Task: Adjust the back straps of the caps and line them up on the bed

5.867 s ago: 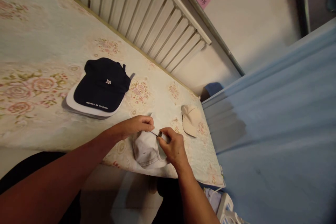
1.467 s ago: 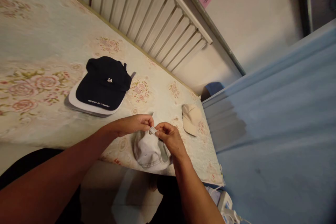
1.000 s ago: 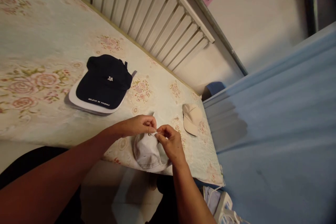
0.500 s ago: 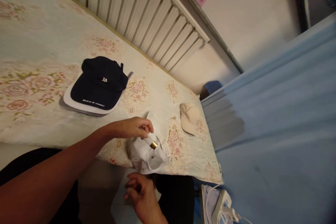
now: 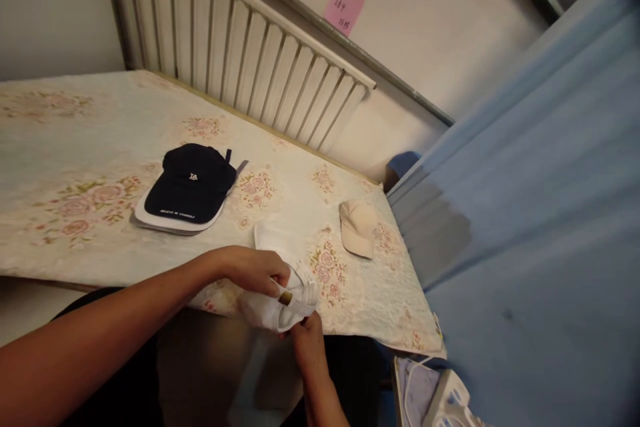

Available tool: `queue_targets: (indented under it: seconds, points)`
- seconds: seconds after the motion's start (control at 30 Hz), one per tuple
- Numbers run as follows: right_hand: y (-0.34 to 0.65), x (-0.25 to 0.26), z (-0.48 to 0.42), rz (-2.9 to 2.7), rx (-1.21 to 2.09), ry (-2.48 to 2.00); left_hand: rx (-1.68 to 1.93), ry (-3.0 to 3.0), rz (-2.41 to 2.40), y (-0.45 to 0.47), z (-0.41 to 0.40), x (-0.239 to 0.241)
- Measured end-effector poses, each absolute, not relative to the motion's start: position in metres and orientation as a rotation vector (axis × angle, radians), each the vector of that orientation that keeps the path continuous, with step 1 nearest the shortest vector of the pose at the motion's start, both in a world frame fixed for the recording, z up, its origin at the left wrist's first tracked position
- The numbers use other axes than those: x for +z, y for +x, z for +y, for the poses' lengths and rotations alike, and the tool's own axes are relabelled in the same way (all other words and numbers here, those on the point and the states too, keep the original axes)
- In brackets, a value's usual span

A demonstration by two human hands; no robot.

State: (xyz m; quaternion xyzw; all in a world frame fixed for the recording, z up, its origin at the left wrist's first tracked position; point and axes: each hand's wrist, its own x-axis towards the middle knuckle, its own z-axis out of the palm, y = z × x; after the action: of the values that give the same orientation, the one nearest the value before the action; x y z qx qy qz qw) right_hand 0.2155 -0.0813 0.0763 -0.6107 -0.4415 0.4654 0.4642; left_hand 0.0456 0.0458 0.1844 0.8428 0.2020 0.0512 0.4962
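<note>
A white cap point(image 5: 267, 310) lies tipped over at the front edge of the bed, its inside partly showing. My left hand point(image 5: 260, 271) is closed on its back strap, beside a brass-coloured buckle. At the cap's lower right edge, my right hand point(image 5: 307, 333) pinches the rim; its fingertips are partly hidden. Further left, a navy cap point(image 5: 193, 180) with small white lettering rests on top of a white-brimmed cap point(image 5: 150, 217). Off to the right sits a beige cap point(image 5: 359, 228), apart from both hands.
The bed has a floral cover point(image 5: 100, 147). Behind it stand a slatted white rail point(image 5: 260, 53) and a wall with a pink note point(image 5: 345, 7). A blue curtain point(image 5: 525, 213) hangs at the right. Low right, a white power strip point(image 5: 450, 400) lies near my knee.
My right hand has moved up from below the cap and taken hold of its rim. My left hand keeps its grip on the strap. The view has tilted upward.
</note>
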Motion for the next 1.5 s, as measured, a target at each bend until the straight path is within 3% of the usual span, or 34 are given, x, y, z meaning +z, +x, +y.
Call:
queue_targets:
  seconds: [0.13,0.33,0.5,0.67,0.97,1.17,1.5]
  points:
    - [0.245,0.09,-0.082,-0.931,1.07,-1.474,0.278,1.869,0.666,0.065,0.042,0.199]
    - [0.262,0.131,-0.106,-0.78,0.825,-1.394,0.848,1.23,0.832,0.103,0.032,0.222]
    - [0.232,0.153,-0.123,-1.034,1.095,-1.207,1.107,0.801,0.532,0.129,0.013,0.253]
    - [0.211,0.156,-0.112,-1.111,1.214,-1.053,1.134,0.615,0.397,0.14,-0.013,0.25]
    - [0.211,0.159,-0.086,-0.871,1.012,-0.726,1.095,0.373,0.419,0.132,-0.043,0.206]
    - [0.207,0.153,-0.072,-0.718,1.082,-0.633,1.148,0.361,0.436,0.127,-0.043,0.191]
    - [0.208,0.187,-0.03,-0.872,0.904,-0.891,1.271,0.304,0.509,0.119,-0.023,0.189]
